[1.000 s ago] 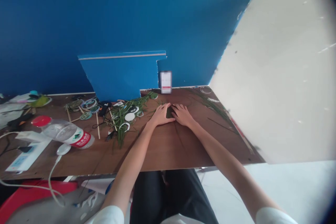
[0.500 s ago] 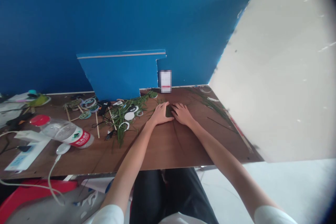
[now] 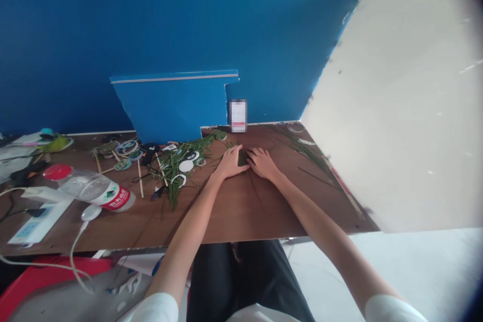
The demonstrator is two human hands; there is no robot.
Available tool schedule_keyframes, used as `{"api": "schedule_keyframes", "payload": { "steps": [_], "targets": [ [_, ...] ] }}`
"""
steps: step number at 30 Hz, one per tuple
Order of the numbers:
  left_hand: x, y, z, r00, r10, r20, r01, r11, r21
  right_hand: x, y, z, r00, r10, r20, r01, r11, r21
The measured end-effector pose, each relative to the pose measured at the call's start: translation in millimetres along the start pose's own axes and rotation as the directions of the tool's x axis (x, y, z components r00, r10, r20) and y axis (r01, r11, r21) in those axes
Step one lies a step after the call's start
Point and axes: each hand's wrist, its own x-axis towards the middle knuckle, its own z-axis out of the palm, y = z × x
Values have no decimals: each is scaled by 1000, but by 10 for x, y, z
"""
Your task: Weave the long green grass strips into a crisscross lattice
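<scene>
A small dark green woven piece (image 3: 243, 157) is largely hidden between the left hand (image 3: 229, 163) and right hand (image 3: 262, 163), towards the table's (image 3: 234, 211) far edge; its long axis cannot be told; both hands are laid flat against it, fingers extended, nothing clasped; a plastic bottle (image 3: 92, 188) is lain sideways, contents unclear.

A small dark-green leaf piece (image 3: 243, 158) lies flat, partly hidden.

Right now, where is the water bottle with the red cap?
In the head view, the water bottle lies on its side at the left of the table, between the white power strip and the pile of green leaves.
</scene>
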Motion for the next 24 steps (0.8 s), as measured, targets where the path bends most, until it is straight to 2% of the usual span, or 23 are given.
{"api": "schedule_keyframes", "payload": {
  "steps": [9,24],
  "targets": [
    [6,-1,17,1000,3,0,-3,996,94,3,6,-2,1000,-9,-23,9,1000,7],
    [-4,31,-19,1000,-23,12,22,996,89,-1,8,-11,1000,-6,-19,6,1000,21]
  ]
}}
